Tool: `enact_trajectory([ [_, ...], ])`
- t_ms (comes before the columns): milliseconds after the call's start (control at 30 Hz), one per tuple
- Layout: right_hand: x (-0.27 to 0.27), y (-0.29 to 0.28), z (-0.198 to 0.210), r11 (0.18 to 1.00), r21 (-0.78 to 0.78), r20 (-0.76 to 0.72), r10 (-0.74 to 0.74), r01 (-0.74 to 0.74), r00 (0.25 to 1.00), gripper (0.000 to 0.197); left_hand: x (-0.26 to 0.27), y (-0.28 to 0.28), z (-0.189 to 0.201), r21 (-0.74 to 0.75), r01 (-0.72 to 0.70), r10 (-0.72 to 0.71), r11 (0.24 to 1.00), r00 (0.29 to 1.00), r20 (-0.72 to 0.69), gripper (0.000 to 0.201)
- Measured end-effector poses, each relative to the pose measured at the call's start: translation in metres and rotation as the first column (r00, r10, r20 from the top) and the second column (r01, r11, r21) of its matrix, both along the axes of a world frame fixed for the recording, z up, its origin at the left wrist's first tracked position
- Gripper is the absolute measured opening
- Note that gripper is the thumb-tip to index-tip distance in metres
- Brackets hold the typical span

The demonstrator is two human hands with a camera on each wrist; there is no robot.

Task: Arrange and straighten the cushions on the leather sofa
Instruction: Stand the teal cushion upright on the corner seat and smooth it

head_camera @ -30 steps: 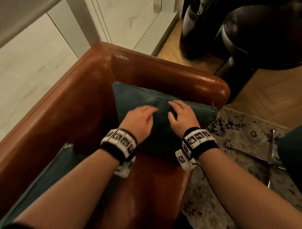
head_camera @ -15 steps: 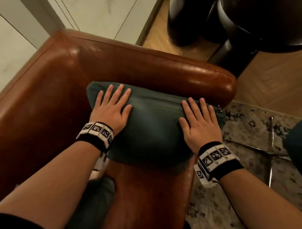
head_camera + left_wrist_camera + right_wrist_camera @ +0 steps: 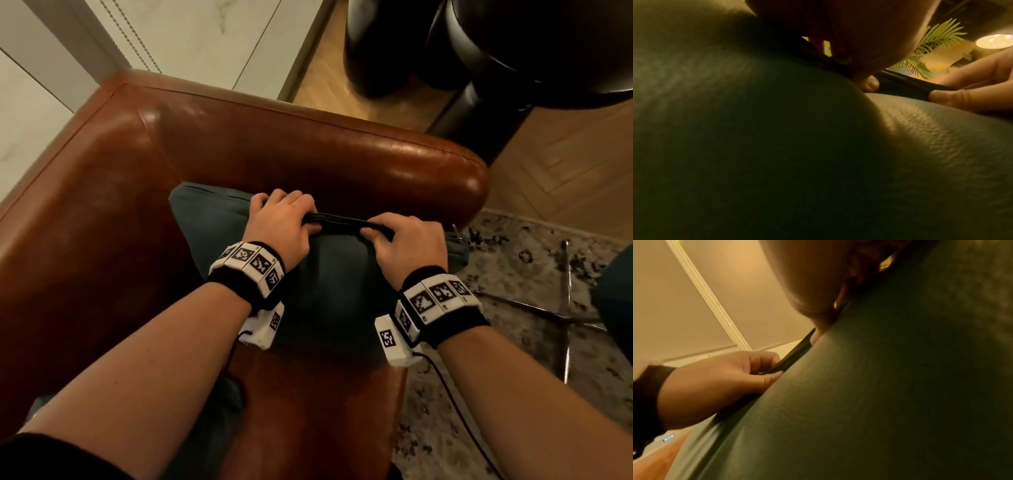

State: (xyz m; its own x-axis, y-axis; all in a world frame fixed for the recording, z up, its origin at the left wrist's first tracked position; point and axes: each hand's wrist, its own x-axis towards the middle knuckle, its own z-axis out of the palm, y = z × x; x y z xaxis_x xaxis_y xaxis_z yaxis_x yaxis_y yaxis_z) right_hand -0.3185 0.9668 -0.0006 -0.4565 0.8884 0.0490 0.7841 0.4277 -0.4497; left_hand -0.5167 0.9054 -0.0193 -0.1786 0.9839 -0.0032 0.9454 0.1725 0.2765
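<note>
A dark green cushion (image 3: pixel 329 284) stands on the seat of the brown leather sofa (image 3: pixel 102 222), leaning toward the armrest (image 3: pixel 342 161). My left hand (image 3: pixel 284 216) and right hand (image 3: pixel 400 236) both pinch the cushion's top edge seam (image 3: pixel 339 222) near its middle, fingers curled over it. The left wrist view shows the cushion (image 3: pixel 777 146) close up, with my left thumb and the right hand's fingers (image 3: pixel 972 91) on the dark seam. In the right wrist view the cushion (image 3: pixel 900 386) fills the frame and my left hand (image 3: pixel 725 382) grips the seam.
A second green cushion (image 3: pixel 219 411) lies lower on the seat under my left forearm. Right of the sofa are a patterned rug (image 3: pixel 513 377), metal chair legs (image 3: pixel 565 308) and another teal seat (image 3: pixel 616 301). Dark round furniture (image 3: pixel 496 51) stands behind the armrest on wood floor.
Half a second ago both hands lay flat and apart on the cushion's top corners. Now they have come together at the middle and curled onto the top seam.
</note>
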Motion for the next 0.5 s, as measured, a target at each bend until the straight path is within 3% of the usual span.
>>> enact_trajectory([
  [133,0.025,0.010,-0.009,0.997,0.006,0.207,0.076,-0.079,0.975,0.042,-0.043,-0.019,-0.004,-0.047,0.040,-0.050,0.998,0.965,-0.257,0.044],
  [200,0.042,0.014,-0.016,0.996,0.009,0.264,0.087,-0.092,0.961,0.046,-0.079,-0.035,-0.003,-0.047,-0.062,0.044,0.997,0.944,-0.328,0.045],
  [267,0.051,0.013,-0.022,0.984,0.083,0.259,0.132,-0.158,0.957,0.041,-0.101,-0.044,0.003,-0.120,-0.071,0.022,0.990,0.929,-0.370,0.040],
  [367,0.049,0.017,-0.025,0.967,0.188,0.163,0.143,-0.173,0.976,0.039,-0.104,-0.033,0.011,-0.153,-0.021,-0.039,0.988,0.924,-0.379,0.031],
  [433,0.045,0.024,-0.025,0.972,0.188,0.181,0.105,-0.139,0.978,0.038,-0.097,-0.026,0.012,-0.066,-0.062,0.033,0.996,0.930,-0.365,0.028],
  [500,0.043,0.028,-0.025,0.984,0.150,0.224,0.057,-0.093,0.973,0.035,-0.084,-0.029,0.012,0.066,-0.154,0.166,0.986,0.953,-0.253,0.029],
])
